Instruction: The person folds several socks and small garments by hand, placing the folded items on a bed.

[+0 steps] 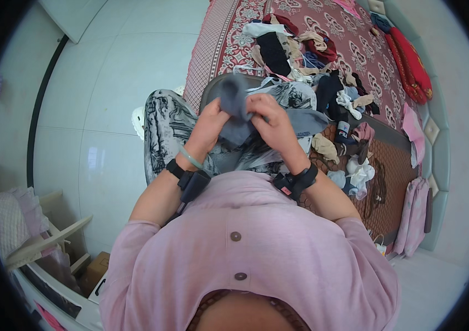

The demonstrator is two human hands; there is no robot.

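Note:
My left hand (210,126) and my right hand (271,120) are both closed on a grey-blue sock (236,101) above my lap. The sock's upper part is blurred, and its lower part hangs between my hands. Another grey-blue sock (307,120) lies flat beside my right wrist, over my thigh, and bears small writing. Under my hands are patterned grey-and-black trousers (168,128). A dark rounded surface (213,89) shows partly behind the held sock.
A heap of mixed socks and small garments (273,51) covers part of the red patterned bed cover (342,25). More socks (325,149) and white cloth (359,171) lie on the brown mat (387,165) at right. A wooden chair (52,240) stands at lower left.

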